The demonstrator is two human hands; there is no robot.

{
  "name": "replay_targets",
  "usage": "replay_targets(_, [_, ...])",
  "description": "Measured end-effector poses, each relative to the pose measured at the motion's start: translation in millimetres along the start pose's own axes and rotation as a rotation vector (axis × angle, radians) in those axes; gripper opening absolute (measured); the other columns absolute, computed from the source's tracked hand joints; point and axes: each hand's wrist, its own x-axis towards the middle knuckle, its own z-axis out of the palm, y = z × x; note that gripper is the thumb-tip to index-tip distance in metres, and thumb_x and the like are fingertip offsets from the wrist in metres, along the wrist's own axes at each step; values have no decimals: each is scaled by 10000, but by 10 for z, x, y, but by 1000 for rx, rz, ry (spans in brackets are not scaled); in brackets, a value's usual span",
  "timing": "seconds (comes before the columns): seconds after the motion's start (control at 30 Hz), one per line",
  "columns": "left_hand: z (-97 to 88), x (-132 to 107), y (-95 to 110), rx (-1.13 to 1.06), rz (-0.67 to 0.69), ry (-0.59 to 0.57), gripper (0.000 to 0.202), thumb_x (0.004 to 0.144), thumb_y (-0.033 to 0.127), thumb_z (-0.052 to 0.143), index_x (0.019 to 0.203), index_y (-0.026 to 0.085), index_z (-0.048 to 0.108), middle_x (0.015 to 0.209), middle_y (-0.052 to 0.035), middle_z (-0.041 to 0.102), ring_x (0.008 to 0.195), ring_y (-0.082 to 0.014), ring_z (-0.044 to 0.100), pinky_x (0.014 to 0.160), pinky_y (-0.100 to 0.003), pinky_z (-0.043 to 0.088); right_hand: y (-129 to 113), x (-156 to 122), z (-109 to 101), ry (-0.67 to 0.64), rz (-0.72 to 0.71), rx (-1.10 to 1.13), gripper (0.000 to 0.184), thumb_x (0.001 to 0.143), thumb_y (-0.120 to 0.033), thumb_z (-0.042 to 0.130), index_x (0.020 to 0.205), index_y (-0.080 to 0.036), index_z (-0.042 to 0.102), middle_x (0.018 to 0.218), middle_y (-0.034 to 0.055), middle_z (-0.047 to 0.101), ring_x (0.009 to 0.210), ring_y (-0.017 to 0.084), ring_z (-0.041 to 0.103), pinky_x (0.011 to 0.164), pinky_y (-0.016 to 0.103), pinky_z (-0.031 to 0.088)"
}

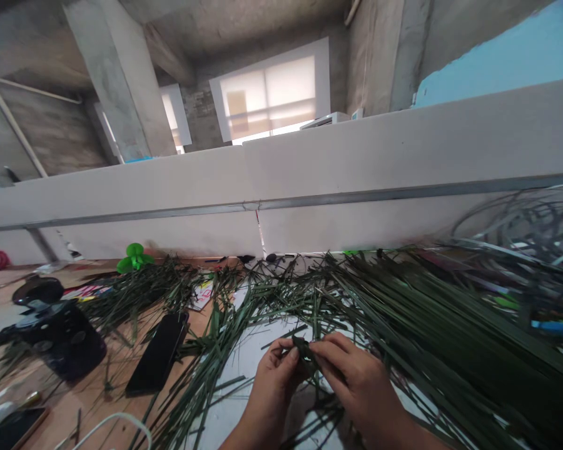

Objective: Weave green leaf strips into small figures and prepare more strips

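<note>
Dark green leaf piece [303, 350] sits pinched between both hands, above a white sheet [244, 369]; leftmost, a black phone [158, 353] lies flat on the wooden counter [91, 381]; left hand [273, 390] grips the piece's left side; right hand [354, 375] clenches its right side; long leaf strips [431, 312] lie heaped further right.
</note>
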Motion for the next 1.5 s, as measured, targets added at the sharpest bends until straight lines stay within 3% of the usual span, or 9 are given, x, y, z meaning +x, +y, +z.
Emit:
replay_targets(0.33, [33, -1, 12, 28, 11, 9, 368, 589, 295, 946, 822, 163, 693, 794, -48, 748, 718, -162, 683, 735, -268, 509, -24, -13, 21, 53, -11, -8, 221, 973, -172, 472, 914, -248, 671, 897, 22, 675, 757, 169, 665, 707, 260, 515])
replay_targets(0.73, [36, -16, -1, 36, -3, 28, 347, 595, 282, 942, 827, 160, 714, 834, -46, 731, 736, -150, 666, 739, -258, 508, 7, -16, 66, 13, 90, 171, 188, 982, -206, 489, 1099, -279, 617, 1049, 26, 661, 963, 200, 657, 832, 313, 507])
replay_targets(0.93, [54, -20, 39, 24, 8, 53, 344, 589, 275, 945, 811, 167, 705, 830, -36, 729, 748, -146, 661, 729, -242, 495, 8, -14, 54, 51, 61, 124, 170, 965, -194, 517, 1058, -284, 627, 1033, 20, 665, 918, 202, 655, 816, 319, 490])
replay_targets(1.23, [9, -31, 71, 128, 30, 91, 332, 605, 304, 932, 818, 161, 720, 875, -45, 707, 755, -155, 633, 680, -249, 487, 18, -8, 41, 152, 52, 42, 46, 922, -254, 616, 879, -246, 627, 836, 3, 673, 777, 206, 638, 711, 312, 439])
replay_targets(1.5, [15, -2, 83, 92, 41, 147, 414, 524, 328, 968, 806, 153, 722, 801, -24, 691, 682, -119, 600, 661, -231, 468, 17, 18, 22, 159, 15, 10, 74, 912, -210, 611, 848, -238, 636, 820, 1, 679, 763, 199, 640, 713, 306, 432])
